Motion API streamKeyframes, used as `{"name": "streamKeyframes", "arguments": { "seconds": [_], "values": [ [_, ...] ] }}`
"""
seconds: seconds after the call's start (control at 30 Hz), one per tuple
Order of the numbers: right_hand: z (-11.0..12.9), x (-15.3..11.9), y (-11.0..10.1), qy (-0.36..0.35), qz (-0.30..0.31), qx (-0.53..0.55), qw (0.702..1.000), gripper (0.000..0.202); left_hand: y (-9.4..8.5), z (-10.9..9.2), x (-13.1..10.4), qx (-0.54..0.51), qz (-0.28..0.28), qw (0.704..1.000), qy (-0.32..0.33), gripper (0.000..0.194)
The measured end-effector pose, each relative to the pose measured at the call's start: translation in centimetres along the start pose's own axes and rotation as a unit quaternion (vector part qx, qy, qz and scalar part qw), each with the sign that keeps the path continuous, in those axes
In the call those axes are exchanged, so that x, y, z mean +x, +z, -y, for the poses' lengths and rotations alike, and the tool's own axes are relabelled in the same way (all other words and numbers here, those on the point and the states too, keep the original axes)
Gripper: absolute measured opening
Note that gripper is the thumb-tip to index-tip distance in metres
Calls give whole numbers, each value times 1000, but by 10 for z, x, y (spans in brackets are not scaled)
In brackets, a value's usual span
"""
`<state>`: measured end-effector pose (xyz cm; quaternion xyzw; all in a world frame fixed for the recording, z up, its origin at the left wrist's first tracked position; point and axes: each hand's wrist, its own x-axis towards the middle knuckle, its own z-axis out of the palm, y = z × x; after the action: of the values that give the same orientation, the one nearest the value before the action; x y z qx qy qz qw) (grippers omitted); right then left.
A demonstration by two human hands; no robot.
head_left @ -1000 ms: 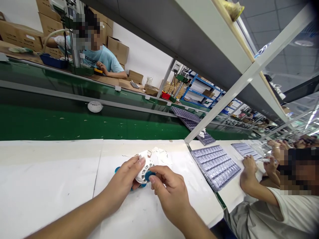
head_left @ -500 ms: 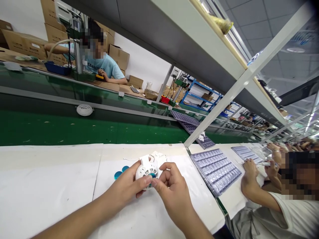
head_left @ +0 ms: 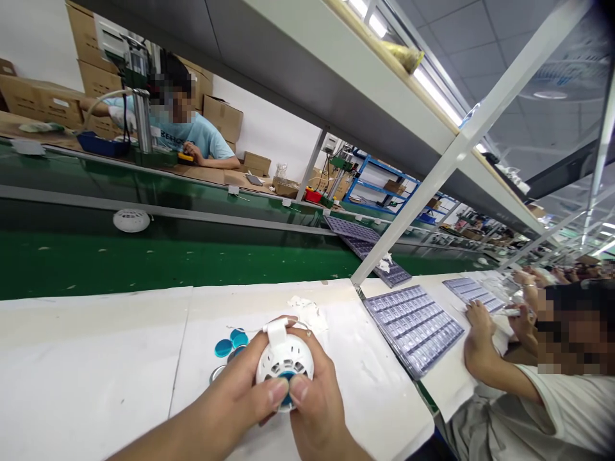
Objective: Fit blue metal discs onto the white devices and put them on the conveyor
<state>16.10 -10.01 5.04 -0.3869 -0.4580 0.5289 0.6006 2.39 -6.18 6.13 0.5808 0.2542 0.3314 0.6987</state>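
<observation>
Both hands hold a white round vented plastic housing (head_left: 285, 354) over the table. It has a clip-like tab at its top and a blue round disc (head_left: 287, 376) in its middle. My left hand (head_left: 250, 378) wraps the left side, its thumb on the disc. My right hand (head_left: 317, 390) wraps the right side, with its thumb pressed on the disc as well. The housing's underside is hidden by my fingers. Several loose blue discs (head_left: 223, 347) lie beside my left hand, partly covered by it. Behind the housing is a crumpled white piece (head_left: 310, 314).
A stack of grey compartment trays (head_left: 416, 330) lies to the right, beside a slanted white post (head_left: 408, 218). Another white vented part (head_left: 131, 220) is on the green conveyor belt (head_left: 96, 262). One co-worker (head_left: 552, 397) sits at the right, another (head_left: 196, 137) across the belt.
My right hand has come in from the side and closed around the housing, thumb on the disc. The housing has come a little nearer. On the belt, the white part has shifted left.
</observation>
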Motion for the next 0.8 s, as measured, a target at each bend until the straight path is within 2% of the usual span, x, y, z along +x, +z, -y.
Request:
{"name": "streamKeyframes", "arguments": {
  "seconds": [0.1, 0.27, 0.37, 0.5, 0.57, 0.6, 0.67, 0.7, 0.73, 0.8],
  "values": [
    [5, 3, 3, -30, 7, -14, 999, 64, 0, -3, -1, 30, -1, 999, 17, 49],
    [7, 0, 4, -16, -15, -89, 996, 71, 2, -4, 0, 84, -23, 996, 29, 36],
    [4, 1, 6, -22, -28, -72, 997, 68, 0, 0, 2, 77, -34, 996, 18, 35],
    [1, 14, 0, 40, 36, -17, 998, 60, -8, 8, 14, -35, -18, 999, -29, 51],
    [-4, 23, -13, 64, 40, -36, 997, 60, -15, 11, 25, -133, -54, 988, -52, 44],
    [-8, 28, -22, 57, 12, -63, 996, 60, -20, 12, 30, -182, -100, 976, -63, 38],
    [-20, 36, -43, 25, -87, -135, 987, 58, -28, 12, 40, -254, -208, 941, -76, 31],
    [-27, 40, -53, 14, -137, -169, 976, 54, -33, 11, 43, -273, -245, 927, -79, 31],
    [-34, 43, -62, 11, -174, -196, 965, 49, -37, 11, 46, -281, -266, 919, -78, 32],
    [-47, 47, -75, 23, -201, -225, 953, 38, -43, 10, 49, -282, -274, 917, -72, 38]
  ]
}}
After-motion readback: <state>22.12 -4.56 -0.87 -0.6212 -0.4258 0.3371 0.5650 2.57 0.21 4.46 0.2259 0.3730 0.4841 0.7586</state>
